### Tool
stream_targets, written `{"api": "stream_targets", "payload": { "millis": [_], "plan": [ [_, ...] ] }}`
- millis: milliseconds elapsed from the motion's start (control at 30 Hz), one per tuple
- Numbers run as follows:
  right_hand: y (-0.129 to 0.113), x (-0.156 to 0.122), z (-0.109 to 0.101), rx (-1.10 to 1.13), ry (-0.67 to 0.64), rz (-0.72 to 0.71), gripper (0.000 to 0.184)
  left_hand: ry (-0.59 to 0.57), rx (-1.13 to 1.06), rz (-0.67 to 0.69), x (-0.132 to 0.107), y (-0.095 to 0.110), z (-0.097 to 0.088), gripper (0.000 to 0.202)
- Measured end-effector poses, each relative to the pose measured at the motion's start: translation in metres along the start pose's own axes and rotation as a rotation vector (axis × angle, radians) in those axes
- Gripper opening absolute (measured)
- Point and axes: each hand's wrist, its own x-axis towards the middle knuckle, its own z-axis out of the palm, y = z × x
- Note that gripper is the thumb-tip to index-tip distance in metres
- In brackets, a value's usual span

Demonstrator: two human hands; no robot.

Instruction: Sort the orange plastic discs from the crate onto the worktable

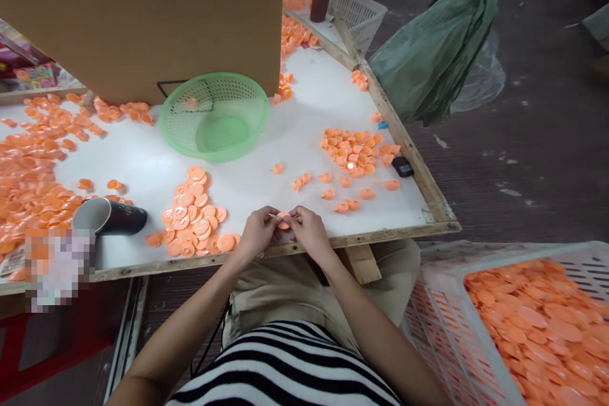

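Observation:
Between my hands, at the table's front edge, is a small orange plastic piece [283,221]. My left hand [259,230] pinches its left side, and my right hand [308,228] pinches the right side. Fingers cover part of the piece, so its exact shape is hidden. Just left of my left hand lies a pile of flat round orange discs [193,216]. Beyond my right hand, a heap of orange cup-shaped pieces [352,149] rests on the white table [252,187], with several loose ones nearer to me.
A green plastic basket [214,117] stands before a large cardboard box [157,19]. A dark cup [111,216] lies on its side at left, near many orange pieces [28,171]. Wooden strips [404,139] edge the table. A crate of orange pieces [537,317] sits at my right.

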Motion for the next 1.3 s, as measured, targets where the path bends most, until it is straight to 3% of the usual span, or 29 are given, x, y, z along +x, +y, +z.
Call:
{"api": "stream_targets", "payload": {
  "millis": [167,300,500,633,933,1067,1300],
  "plan": [
    [0.000,0.008,-0.005,0.190,-0.131,0.110,0.018,-0.156,-0.206,-0.159,0.004,0.005,-0.007,0.036],
    [-0.002,0.016,-0.009,0.254,-0.226,0.210,0.020,-0.209,-0.197,-0.181,0.011,0.008,-0.008,0.031],
    [0.004,0.020,-0.002,0.208,-0.184,0.231,0.019,-0.102,0.156,-0.143,0.014,0.013,-0.002,0.009],
    [0.008,0.021,0.001,0.244,-0.192,0.257,0.022,-0.091,0.322,-0.139,0.017,0.021,-0.001,0.010],
    [0.003,0.019,-0.002,0.273,-0.190,0.246,0.027,-0.190,-0.096,-0.176,0.018,0.010,-0.007,0.026],
    [0.003,0.018,-0.003,0.260,-0.185,0.242,0.027,-0.153,-0.140,-0.207,0.016,0.009,-0.005,0.032],
    [-0.006,0.020,-0.003,0.079,-0.102,0.259,0.014,-0.103,-0.077,-0.304,0.021,0.015,0.001,0.017]
  ]
}}
